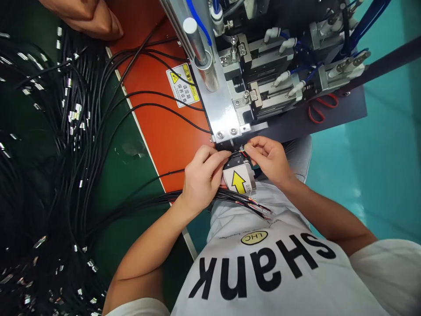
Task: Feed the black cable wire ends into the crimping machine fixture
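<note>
My left hand (202, 175) is closed, thumb and forefinger pinching a black cable close to its stripped end. To its right, my right hand (271, 160) pinches the thin coloured wires (242, 152) that come out of that cable. Both hands are at the front end of the machine's metal plate (223, 112). Just below the fingertips sits a block with a yellow arrow label (239, 182). A bundle of black cables (230, 195) with bare wire ends passes beneath my left wrist and lies against my shirt.
Many black cables with shiny metal plugs (77, 114) cover the green surface on the left. An orange base (148, 127) carries a warning label (184, 85). Pneumatic cylinders (272, 96) with blue tubes stand at the upper right, near red-handled scissors (317, 112). Another person's hand (95, 19) is at upper left.
</note>
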`<action>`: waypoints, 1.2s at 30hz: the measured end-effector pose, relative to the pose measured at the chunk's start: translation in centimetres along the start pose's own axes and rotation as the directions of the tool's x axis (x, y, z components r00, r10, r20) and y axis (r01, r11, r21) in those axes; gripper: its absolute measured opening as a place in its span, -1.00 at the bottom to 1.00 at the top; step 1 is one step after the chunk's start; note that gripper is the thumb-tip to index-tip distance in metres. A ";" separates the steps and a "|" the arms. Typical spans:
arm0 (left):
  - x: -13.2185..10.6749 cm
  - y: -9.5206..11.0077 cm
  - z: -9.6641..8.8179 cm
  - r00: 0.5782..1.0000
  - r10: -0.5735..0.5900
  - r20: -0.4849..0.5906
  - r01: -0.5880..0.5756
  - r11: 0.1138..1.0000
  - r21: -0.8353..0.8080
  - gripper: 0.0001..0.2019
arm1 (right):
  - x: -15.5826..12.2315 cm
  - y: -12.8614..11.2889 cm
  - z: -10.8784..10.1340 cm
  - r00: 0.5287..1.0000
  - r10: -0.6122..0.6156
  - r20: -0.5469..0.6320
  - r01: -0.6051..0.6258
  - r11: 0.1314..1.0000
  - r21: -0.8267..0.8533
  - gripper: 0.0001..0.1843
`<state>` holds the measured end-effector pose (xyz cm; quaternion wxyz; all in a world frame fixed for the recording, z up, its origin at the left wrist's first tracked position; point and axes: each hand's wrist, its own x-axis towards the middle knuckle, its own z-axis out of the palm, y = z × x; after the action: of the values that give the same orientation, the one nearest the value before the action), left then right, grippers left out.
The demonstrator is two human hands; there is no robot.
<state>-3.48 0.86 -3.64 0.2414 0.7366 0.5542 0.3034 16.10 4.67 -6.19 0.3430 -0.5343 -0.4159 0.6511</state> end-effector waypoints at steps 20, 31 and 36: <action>-0.1 -0.6 0.3 0.999 -0.024 0.046 0.022 0.999 0.043 -0.75 | 0.6 0.4 0.0 1.000 -0.007 -0.003 0.007 1.000 0.004 -0.70; -0.1 -0.6 0.3 0.997 -0.003 0.078 -0.003 0.997 0.075 -0.68 | 0.4 1.0 0.3 1.000 -0.027 0.004 0.027 0.998 0.064 -0.74; -0.2 -0.7 0.4 0.995 -0.002 0.104 -0.009 0.994 0.104 -0.66 | 0.3 1.5 0.6 0.999 -0.033 -0.012 0.034 0.995 0.095 -0.70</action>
<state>-3.72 0.89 -4.46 0.2304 0.7639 0.5548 0.2356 15.51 4.19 -7.60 0.3811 -0.5137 -0.3916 0.6614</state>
